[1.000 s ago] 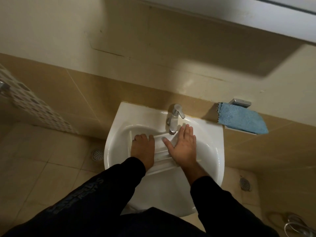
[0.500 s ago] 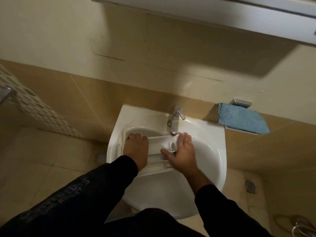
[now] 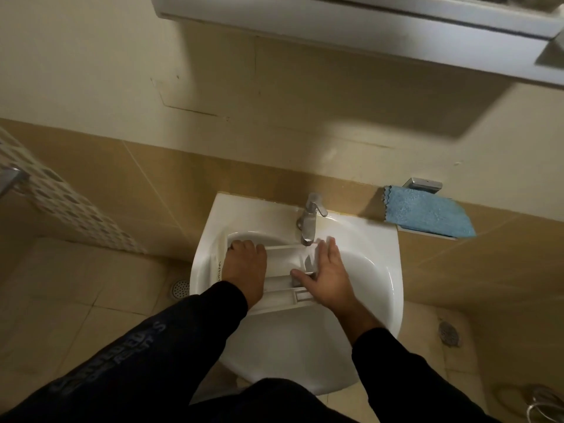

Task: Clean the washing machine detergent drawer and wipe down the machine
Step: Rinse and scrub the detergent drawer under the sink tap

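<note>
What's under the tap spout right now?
The white detergent drawer lies in the sink under the tap, held by the left hand and right hand. The hands cover the drain.

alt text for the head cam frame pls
A person holds a white detergent drawer in a white sink under the tap, left hand gripping its left end, right hand on its right end. A blue cloth lies on a wall shelf to the right.
</note>
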The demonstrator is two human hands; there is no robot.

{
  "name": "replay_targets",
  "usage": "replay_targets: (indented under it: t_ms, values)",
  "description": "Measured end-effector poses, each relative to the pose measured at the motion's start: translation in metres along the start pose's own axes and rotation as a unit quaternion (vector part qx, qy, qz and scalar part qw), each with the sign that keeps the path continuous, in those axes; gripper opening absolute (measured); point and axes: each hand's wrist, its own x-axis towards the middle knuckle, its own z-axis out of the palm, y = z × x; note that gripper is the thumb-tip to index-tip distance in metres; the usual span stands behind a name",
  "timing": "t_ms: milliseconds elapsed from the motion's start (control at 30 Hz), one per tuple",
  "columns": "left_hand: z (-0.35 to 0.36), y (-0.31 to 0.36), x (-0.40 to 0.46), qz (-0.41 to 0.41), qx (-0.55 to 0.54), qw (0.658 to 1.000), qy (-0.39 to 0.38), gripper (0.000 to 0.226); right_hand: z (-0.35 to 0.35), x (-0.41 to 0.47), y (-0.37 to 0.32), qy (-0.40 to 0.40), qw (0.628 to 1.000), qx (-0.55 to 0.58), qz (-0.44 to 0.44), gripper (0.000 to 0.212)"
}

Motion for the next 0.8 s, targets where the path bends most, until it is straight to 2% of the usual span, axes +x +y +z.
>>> replay_targets:
  t_ms: [100, 167, 233, 333, 467, 633, 800]
  values:
    - [-0.001, 0.011, 0.011, 0.005, -0.024, 1.000, 0.019, 0.077, -0.008, 0.001, 0.002, -0.014, 0.991, 0.107, 0.076, 0.107]
    - [0.003, 0.017, 0.018, 0.019, -0.043, 0.998, 0.033, 0.080, -0.012, 0.000, 0.008, 0.004, 0.991, 0.108, 0.082, 0.101]
    - [0.011, 0.022, 0.025, 0.037, -0.077, 0.996, 0.040, 0.088, -0.017, -0.004, 0.012, 0.033, 0.995, 0.053, 0.075, 0.097]
    - [0.025, 0.027, 0.033, 0.063, -0.137, 0.988, 0.040, 0.106, -0.025, -0.010, 0.015, 0.081, 0.992, -0.089, 0.047, 0.098]
    - [0.039, 0.032, 0.038, 0.088, -0.192, 0.976, 0.054, 0.106, -0.032, -0.010, 0.018, 0.118, 0.966, -0.230, -0.020, 0.112]
    - [0.045, 0.047, 0.042, 0.132, -0.235, 0.959, 0.084, 0.106, -0.048, 0.002, 0.008, -0.019, 0.940, -0.337, -0.042, 0.112]
    - [0.050, 0.055, 0.046, 0.118, -0.277, 0.947, 0.113, 0.102, -0.065, 0.021, -0.004, -0.037, 0.929, -0.360, -0.082, 0.094]
